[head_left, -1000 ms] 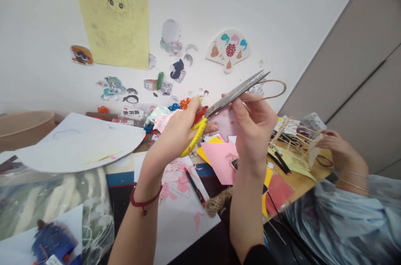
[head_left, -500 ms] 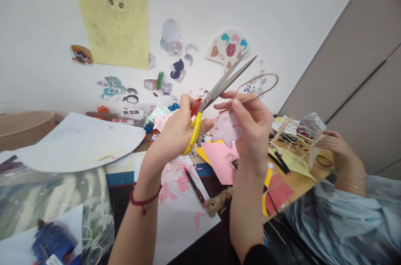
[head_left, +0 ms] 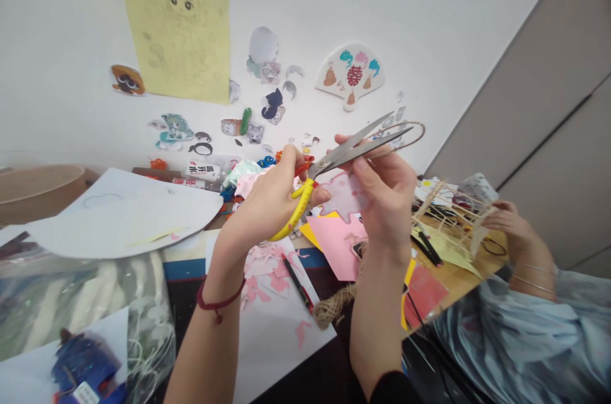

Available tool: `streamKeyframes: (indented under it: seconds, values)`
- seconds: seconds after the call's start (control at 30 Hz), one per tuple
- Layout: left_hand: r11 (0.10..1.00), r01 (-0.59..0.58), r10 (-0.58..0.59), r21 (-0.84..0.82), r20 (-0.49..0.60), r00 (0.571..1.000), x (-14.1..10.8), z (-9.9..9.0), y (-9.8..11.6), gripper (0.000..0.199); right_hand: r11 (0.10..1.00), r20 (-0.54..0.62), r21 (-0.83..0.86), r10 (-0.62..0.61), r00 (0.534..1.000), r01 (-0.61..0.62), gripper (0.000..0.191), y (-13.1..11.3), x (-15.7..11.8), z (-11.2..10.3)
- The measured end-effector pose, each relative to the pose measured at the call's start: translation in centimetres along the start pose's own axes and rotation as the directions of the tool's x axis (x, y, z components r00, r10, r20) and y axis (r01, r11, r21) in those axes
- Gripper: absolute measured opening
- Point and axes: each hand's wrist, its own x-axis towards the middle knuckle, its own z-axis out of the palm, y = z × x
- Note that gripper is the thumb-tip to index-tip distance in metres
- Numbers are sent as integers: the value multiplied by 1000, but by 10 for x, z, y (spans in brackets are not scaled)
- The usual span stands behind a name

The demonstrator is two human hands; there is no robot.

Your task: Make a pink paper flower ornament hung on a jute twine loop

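My left hand (head_left: 272,197) grips the yellow and red handles of a pair of scissors (head_left: 298,210), whose parted blades point right, over the fingers of my other hand and near a twine loop. In my right hand (head_left: 386,194) is a pink, wavy-edged cutout (head_left: 344,195) with darker pink spots, pinched between thumb and fingers. The loop of brown twine (head_left: 420,135) stands out above that hand. Below the hands, a twine bundle (head_left: 329,310) lies beside a black and red pen (head_left: 296,283) and a white sheet (head_left: 272,347) with pink paper scraps.
Pink paper (head_left: 331,248) lies below the cutout. At the right, another person's hand (head_left: 518,232) touches a thin stick frame (head_left: 449,213). A large white sheet (head_left: 124,216) and a round brown container (head_left: 42,194) are at the left. Cutouts hang on the wall.
The scissors have tilted down, bringing their blades from above my right hand to across its fingers and the twine loop. The loop looks flatter.
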Motion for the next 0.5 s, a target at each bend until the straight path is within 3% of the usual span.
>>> streamKeyframes:
  seconds: [0.5]
  values:
    - [997, -24, 27, -77, 37, 999, 4, 2, -5, 44, 999, 21, -42, 29, 999, -28, 12, -3, -1, -1]
